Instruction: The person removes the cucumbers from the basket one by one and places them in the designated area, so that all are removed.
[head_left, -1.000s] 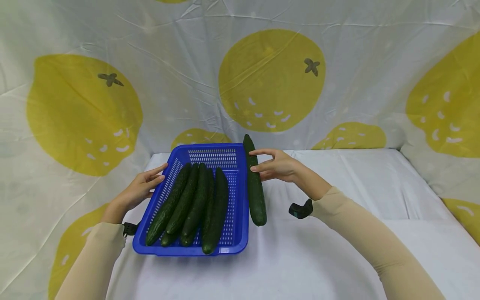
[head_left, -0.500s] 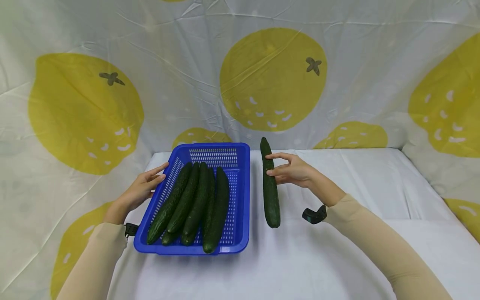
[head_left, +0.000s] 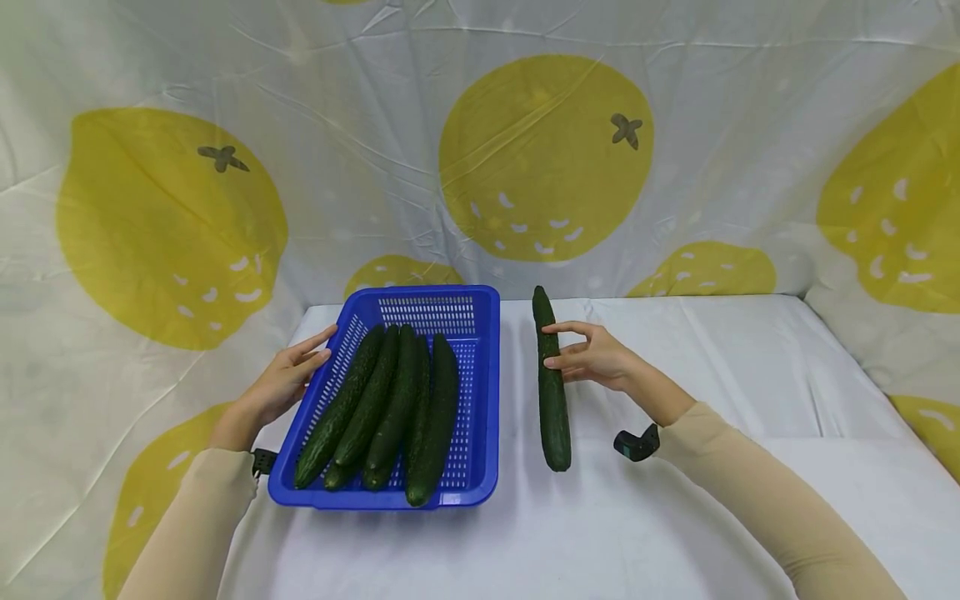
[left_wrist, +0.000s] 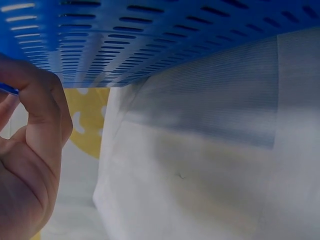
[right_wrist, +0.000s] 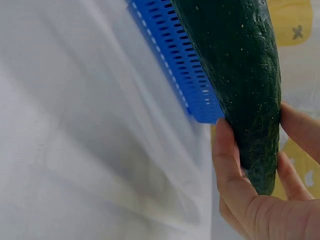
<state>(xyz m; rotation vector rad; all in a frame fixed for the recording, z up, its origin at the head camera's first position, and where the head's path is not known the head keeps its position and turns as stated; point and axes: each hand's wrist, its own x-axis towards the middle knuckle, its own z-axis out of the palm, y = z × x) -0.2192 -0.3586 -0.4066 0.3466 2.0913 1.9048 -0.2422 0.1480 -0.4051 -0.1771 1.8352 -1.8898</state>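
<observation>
On the left of the head view is a blue perforated plastic basket point(head_left: 491, 400) with several dark green cucumbers point(head_left: 401, 400) lying lengthwise in it. My left hand point(head_left: 281, 379) grips the basket's left rim, the fingers curled over it, as the left wrist view shows at the basket wall point(left_wrist: 115, 50). To the right of the basket, apart from it, my right hand point(head_left: 600, 362) pinches a single long cucumber point(head_left: 555, 417) between thumb and fingers near its far half. Up close, the right wrist view shows that cucumber point(right_wrist: 240, 65) with the fingers on both sides.
A white cloth point(head_left: 720, 500) covers the table. Behind it hangs a pale curtain point(head_left: 360, 167) printed with large yellow lemons. Dark cameras point(head_left: 637, 443) are strapped to both wrists.
My right hand has moved the single cucumber rightward, away from the basket's right rim, then slightly toward me. The left hand and basket have stayed nearly still.
</observation>
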